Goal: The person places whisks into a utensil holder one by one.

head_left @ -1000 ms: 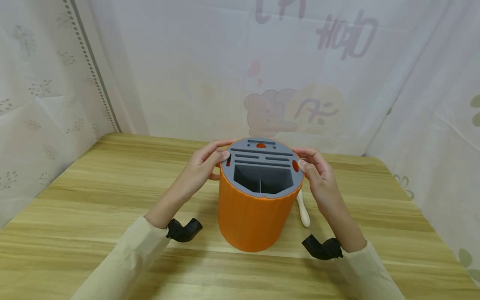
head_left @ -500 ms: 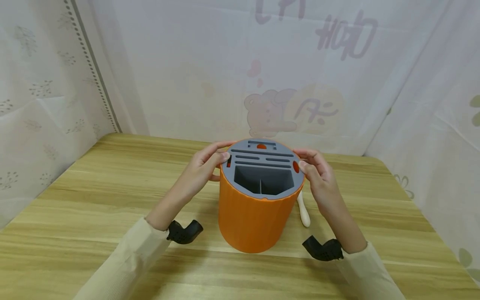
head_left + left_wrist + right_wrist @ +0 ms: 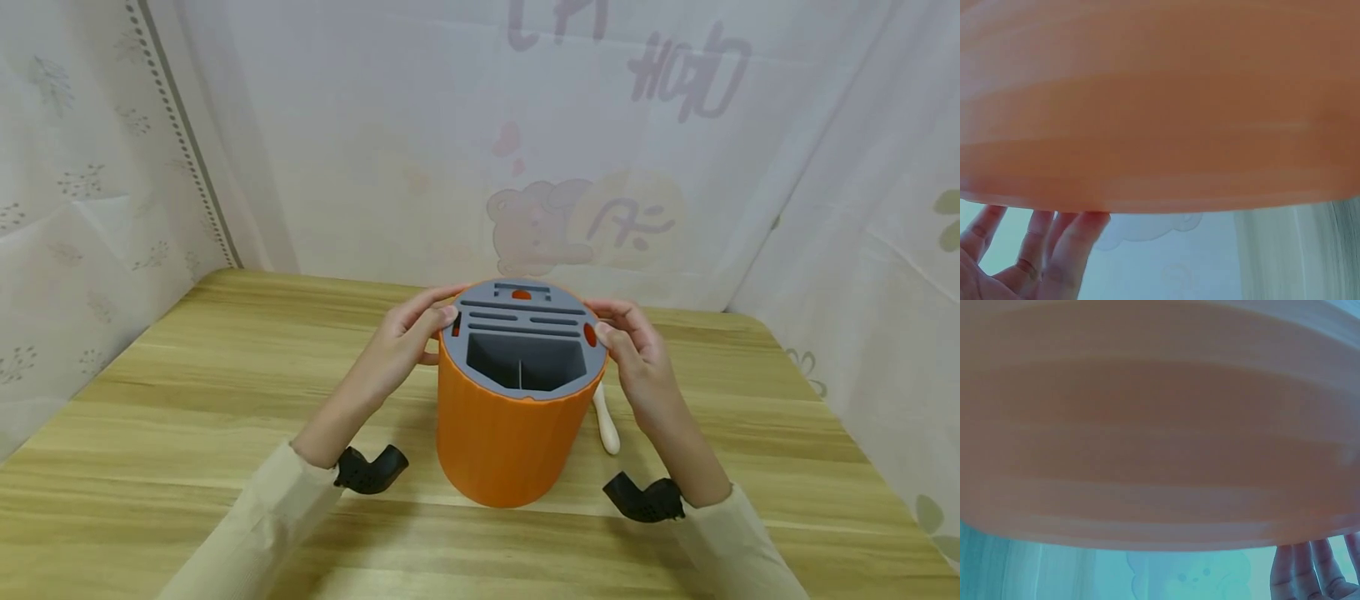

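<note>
Practically unmoved since the earlier frame: one orange, faintly ribbed cylindrical container (image 3: pixel 510 454), standing on the woodgrain tabletop (image 3: pixel 225 400). Fitted in its mouth: one round, grey, plastic-looking slotted insert (image 3: pixel 523 317). Left hand (image 3: pixel 401 337) and right hand (image 3: pixel 636 350): gripping the rim at opposite sides, thumbs on top, fingers outside, seemingly to keep it balanced. Behind, at right: one pale, smooth handle-shaped piece (image 3: pixel 608 429), partly hidden, apparently lying clear of the grip.

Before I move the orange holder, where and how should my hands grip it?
Probably grip the orange holder by its outer sides, from left and right together: it's round, with no handle showing, and the gray insert on top may be loose.
</note>
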Available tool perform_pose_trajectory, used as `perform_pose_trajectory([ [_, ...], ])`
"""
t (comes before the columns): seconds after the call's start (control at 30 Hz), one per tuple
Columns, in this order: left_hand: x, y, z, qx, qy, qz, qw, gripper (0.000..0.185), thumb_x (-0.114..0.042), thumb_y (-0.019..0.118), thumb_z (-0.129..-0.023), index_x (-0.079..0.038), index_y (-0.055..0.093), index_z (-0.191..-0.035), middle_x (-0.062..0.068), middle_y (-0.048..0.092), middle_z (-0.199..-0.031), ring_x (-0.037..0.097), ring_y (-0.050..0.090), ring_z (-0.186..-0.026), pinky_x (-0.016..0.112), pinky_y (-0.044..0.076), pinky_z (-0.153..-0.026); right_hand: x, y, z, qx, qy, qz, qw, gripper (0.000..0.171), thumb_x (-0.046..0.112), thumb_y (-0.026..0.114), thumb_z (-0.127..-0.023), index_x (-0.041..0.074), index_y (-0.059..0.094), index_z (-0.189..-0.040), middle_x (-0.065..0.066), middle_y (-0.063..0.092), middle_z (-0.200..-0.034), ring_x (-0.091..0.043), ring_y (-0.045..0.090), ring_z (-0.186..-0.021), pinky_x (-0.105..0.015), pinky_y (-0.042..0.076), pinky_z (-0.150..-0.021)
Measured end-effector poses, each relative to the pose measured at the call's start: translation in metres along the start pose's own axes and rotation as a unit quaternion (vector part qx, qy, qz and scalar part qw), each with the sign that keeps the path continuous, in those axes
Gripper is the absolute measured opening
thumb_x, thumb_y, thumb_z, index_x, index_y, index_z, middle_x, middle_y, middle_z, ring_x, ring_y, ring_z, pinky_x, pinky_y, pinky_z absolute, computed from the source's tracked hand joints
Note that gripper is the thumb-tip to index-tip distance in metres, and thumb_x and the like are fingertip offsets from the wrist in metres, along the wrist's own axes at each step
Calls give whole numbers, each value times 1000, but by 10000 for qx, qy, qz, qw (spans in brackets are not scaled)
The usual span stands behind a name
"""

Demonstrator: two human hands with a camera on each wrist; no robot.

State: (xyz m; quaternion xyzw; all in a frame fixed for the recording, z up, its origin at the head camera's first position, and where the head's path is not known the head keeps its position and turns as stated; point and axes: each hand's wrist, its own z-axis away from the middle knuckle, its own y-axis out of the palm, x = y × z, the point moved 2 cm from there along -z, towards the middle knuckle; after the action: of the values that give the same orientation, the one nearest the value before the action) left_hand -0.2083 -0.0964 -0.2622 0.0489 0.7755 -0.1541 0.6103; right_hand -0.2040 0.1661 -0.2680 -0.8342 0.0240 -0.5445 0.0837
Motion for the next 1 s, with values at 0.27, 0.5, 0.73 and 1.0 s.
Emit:
perform_pose_trajectory([
  [0.27, 2, 2, 4, -218, -333, -70, 9992, 39, -35, 44, -97, -24, 49, -135, 2, 53, -129, 23, 56, -108, 40, 52, -87, 0, 3, 1, -188, 85, -79, 9998, 27, 10, 41, -95, 4, 52, -119, 9, 60, -105, -10, 55, -94, -19, 47, -85],
  [0.5, 3, 2, 8, -48, -703, -57, 9975, 45, -41, 40, -98, -20, 44, -138, 7, 50, -133, 28, 51, -113, 46, 46, -97, 1, 2, 1, -165, 75, 4, 9998, 29, 9, 40, -95, 0, 51, -121, 10, 60, -103, -9, 56, -93, -18, 48, -83],
  [0.73, 4, 0, 9, 392, -776, 72, 9962, 50, -44, 34, -99, -17, 37, -142, 6, 42, -141, 32, 44, -123, 48, 43, -100, 0, 1, 1, -243, 133, -85, 9996, 27, 10, 41, -95, 3, 53, -119, 9, 60, -104, -10, 55, -94, -19, 47, -85],
  [1.0, 5, -4, 13, 744, -863, 208, 9933, 51, -44, 34, -99, -17, 35, -142, 5, 40, -142, 32, 42, -126, 48, 44, -99, 0, -2, 3, 33, 126, 66, 9999, 29, 17, 44, -98, 6, 51, -124, 8, 59, -110, -11, 55, -98, -18, 46, -89],
])
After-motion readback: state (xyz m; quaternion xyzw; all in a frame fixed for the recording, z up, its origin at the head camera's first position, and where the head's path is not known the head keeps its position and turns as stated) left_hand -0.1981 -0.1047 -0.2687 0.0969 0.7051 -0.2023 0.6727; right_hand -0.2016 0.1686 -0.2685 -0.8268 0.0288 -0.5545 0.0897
